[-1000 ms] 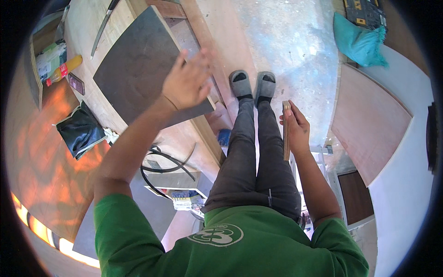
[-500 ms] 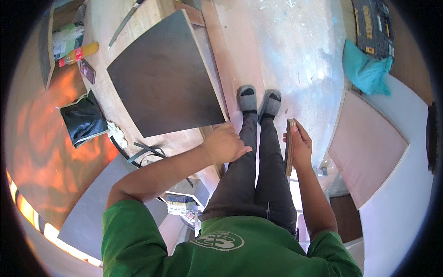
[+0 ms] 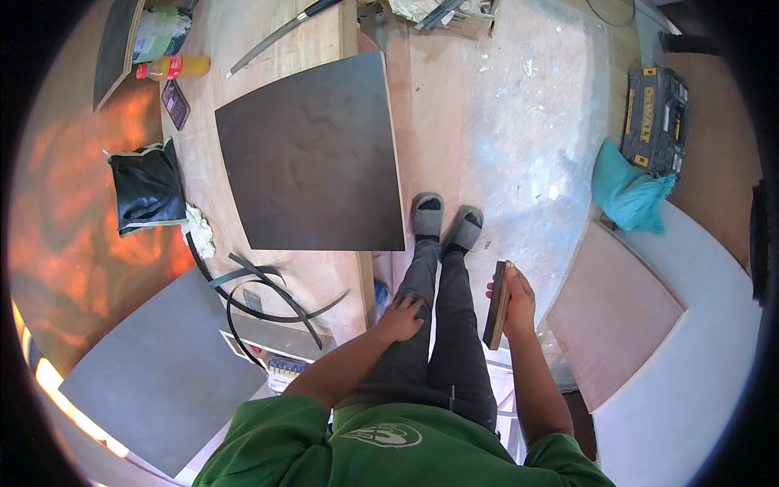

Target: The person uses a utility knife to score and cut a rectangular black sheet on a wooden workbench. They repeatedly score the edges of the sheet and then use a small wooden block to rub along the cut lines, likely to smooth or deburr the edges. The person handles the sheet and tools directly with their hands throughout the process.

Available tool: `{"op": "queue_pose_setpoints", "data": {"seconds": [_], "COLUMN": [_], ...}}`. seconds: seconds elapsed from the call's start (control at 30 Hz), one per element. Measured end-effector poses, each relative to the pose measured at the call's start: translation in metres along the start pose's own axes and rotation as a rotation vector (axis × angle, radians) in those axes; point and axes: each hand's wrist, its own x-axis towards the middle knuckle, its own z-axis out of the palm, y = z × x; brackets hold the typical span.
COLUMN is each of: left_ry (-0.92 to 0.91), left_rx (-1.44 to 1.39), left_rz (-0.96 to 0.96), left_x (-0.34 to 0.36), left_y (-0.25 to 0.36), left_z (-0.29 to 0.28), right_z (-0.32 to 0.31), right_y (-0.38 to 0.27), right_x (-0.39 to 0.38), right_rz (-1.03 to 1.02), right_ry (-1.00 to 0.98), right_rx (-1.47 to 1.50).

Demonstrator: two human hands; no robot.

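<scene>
My left hand (image 3: 400,318) lies on my left thigh with its fingers spread, holding nothing. In my right hand (image 3: 519,304), on the right of my legs, is a narrow block (image 3: 496,312) with a dark face and layered wooden edges, held upright along its length. A dark brown, smooth panel (image 3: 312,158) rests on the wooden workbench (image 3: 203,122), ahead and left of my left hand. Its near edge is apart from that hand. Dark thin edging strips (image 3: 272,284) lie curled on the bench nearer to me.
A long flat file (image 3: 280,38) with a black handle, an orange drink bottle (image 3: 182,66), a phone (image 3: 174,104) and a black pouch (image 3: 148,188) are at the left. To the right are a black toolbox (image 3: 656,122), a teal sack (image 3: 629,187) and a leaning pinkish-brown panel (image 3: 614,316).
My left hand has moved from beside the panel's near corner down onto my thigh, its fingers now spread. My right hand still holds the block, now lower in view. The view has shifted.
</scene>
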Motion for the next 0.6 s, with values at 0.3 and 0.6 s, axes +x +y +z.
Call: {"op": "queue_pose_setpoints", "data": {"seconds": [0.3, 0.6], "left_ry": [-0.471, 0.035], "left_rx": [0.073, -0.546], "left_rz": [0.204, -0.291], "left_x": [-0.063, -0.050], "left_y": [0.061, -0.038], "left_z": [-0.052, 0.049], "right_z": [0.005, 0.119], "right_y": [-0.002, -0.111], "right_x": [0.010, 0.034], "right_rz": [0.129, -0.067], "right_ry": [-0.166, -0.613], "right_rx": [0.266, 0.120]}}
